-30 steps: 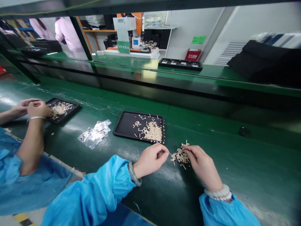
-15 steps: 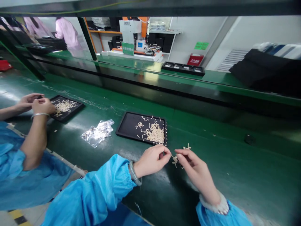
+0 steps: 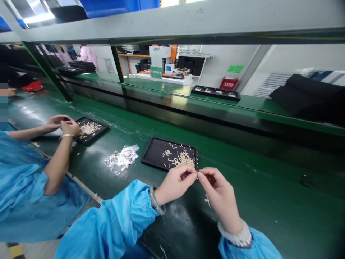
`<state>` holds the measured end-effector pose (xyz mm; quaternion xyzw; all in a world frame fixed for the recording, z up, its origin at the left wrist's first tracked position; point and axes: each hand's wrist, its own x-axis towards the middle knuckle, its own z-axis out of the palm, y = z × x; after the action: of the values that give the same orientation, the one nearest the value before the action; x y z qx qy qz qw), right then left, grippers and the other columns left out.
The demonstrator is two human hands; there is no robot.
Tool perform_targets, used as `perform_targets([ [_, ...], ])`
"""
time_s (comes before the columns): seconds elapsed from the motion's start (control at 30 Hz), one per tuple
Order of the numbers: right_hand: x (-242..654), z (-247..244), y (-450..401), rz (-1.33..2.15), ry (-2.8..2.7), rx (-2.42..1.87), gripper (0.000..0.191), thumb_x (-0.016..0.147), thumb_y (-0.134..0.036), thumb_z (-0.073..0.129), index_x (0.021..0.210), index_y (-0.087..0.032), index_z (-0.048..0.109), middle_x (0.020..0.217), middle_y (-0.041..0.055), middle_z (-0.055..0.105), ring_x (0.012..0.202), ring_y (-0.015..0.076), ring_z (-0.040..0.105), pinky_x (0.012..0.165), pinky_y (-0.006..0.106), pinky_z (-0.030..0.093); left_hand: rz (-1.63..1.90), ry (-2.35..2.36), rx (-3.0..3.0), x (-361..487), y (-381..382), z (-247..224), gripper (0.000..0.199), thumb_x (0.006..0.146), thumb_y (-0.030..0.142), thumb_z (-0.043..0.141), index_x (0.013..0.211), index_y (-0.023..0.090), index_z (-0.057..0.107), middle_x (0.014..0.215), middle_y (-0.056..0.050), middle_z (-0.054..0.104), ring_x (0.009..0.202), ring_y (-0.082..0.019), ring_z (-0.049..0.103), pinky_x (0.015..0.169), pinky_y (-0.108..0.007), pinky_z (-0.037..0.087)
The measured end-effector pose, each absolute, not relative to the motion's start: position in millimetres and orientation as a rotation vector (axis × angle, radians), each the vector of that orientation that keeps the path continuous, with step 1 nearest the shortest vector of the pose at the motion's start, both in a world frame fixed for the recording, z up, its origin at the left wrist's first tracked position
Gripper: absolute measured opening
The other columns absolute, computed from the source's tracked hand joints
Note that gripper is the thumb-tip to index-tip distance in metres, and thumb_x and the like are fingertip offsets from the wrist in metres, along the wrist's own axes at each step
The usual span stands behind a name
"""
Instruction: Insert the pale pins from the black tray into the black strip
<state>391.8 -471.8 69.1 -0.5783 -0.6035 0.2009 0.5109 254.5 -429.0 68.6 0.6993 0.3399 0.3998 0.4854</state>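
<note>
In the head view, a green counter (image 3: 250,201) runs across, with a long black tray (image 3: 215,94), a white-and-orange machine (image 3: 159,52) and dark cloth (image 3: 304,95) beyond it. Left of the work, crinkled clear bags (image 3: 122,158) lie near a black tray (image 3: 152,153); farther left, a co-worker's hands (image 3: 70,127) meet over the edge of a second black tray (image 3: 104,131). The pale strips (image 3: 185,160) lie heaped at the right end of the nearer tray, partly hidden by the left hand (image 3: 175,183); a few more strips (image 3: 207,200) show on the counter beside the right hand (image 3: 221,196).

Both hands come in from below, blue sleeves gathered at the wrists, and meet fingertip to fingertip at the tray's near right corner. On each, thumb and forefinger press together, the left pointing rightward, the right angled up and leftward; whatever they pinch is too small to tell.
</note>
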Motion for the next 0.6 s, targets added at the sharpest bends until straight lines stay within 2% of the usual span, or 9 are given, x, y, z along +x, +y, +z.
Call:
perform_targets([
  [0.1, 389.2, 67.9, -464.3, 0.073, -1.641, -1.354, 0.007, 0.084, -0.025, 0.054, 0.086, -0.02, 0.059, 0.087, 0.0045, 0.06, 0.079, 0.0164, 0.059, 0.072, 0.029, 0.047, 1.046, 0.846, 1.846, 248.8, -421.0, 68.6, 0.013, 0.084, 0.023, 0.05, 0.08, 0.015, 0.06, 0.081, -0.003, 0.061, 0.072, -0.012, 0.053, 0.063, -0.022, 0.042],
  [0.17, 389.3, 67.2, -460.6, -0.026, -1.747, -1.348, 0.009, 0.085, -0.023, 0.053, 0.089, -0.02, 0.06, 0.088, 0.0042, 0.06, 0.081, 0.0157, 0.059, 0.075, 0.028, 0.047, 1.092, 0.857, 1.954, 244.4, -416.4, 67.2, 0.013, 0.085, 0.021, 0.05, 0.08, 0.015, 0.061, 0.083, -0.003, 0.062, 0.078, -0.013, 0.055, 0.069, -0.024, 0.044],
  [0.27, 388.6, 66.4, -455.8, -0.007, -1.845, -1.36, 0.011, 0.087, -0.022, 0.05, 0.092, -0.02, 0.06, 0.088, 0.0036, 0.061, 0.08, 0.0148, 0.06, 0.073, 0.027, 0.047, 1.142, 0.872, 2.079, 238.4, -410.4, 63.0, 0.013, 0.085, 0.02, 0.05, 0.084, 0.016, 0.063, 0.085, -0.004, 0.063, 0.084, -0.015, 0.056, 0.079, -0.027, 0.044],
  [0.47, 377.6, 63.5, -444.9, -0.012, -1.826, -1.385, 0.012, 0.085, -0.022, 0.049, 0.084, -0.019, 0.061, 0.083, 0.004, 0.062, 0.075, 0.0161, 0.06, 0.071, 0.029, 0.048, 1.193, 0.901, 2.084, 232.9, -404.6, 57.8, 0.012, 0.082, 0.016, 0.052, 0.083, 0.016, 0.064, 0.084, -0.005, 0.063, 0.083, -0.015, 0.056, 0.08, -0.028, 0.044],
  [0.53, 375.4, 62.3, -441.7, 0.055, -1.78, -1.38, 0.012, 0.084, -0.023, 0.049, 0.08, -0.019, 0.06, 0.082, 0.0041, 0.062, 0.074, 0.0161, 0.06, 0.07, 0.029, 0.048, 1.178, 0.911, 2.014, 233.4, -404.5, 57.6, 0.011, 0.081, 0.016, 0.053, 0.082, 0.016, 0.064, 0.084, -0.004, 0.062, 0.083, -0.015, 0.056, 0.077, -0.026, 0.045],
  [0.6, 377.2, 61.0, -438.9, 0.154, -1.71, -1.39, 0.013, 0.084, -0.024, 0.049, 0.079, -0.019, 0.059, 0.079, 0.0037, 0.063, 0.071, 0.0154, 0.06, 0.067, 0.027, 0.049, 1.13, 0.924, 1.909, 234.3, -404.2, 56.7, 0.011, 0.081, 0.018, 0.053, 0.081, 0.016, 0.063, 0.082, -0.004, 0.061, 0.075, -0.013, 0.055, 0.068, -0.023, 0.044],
])
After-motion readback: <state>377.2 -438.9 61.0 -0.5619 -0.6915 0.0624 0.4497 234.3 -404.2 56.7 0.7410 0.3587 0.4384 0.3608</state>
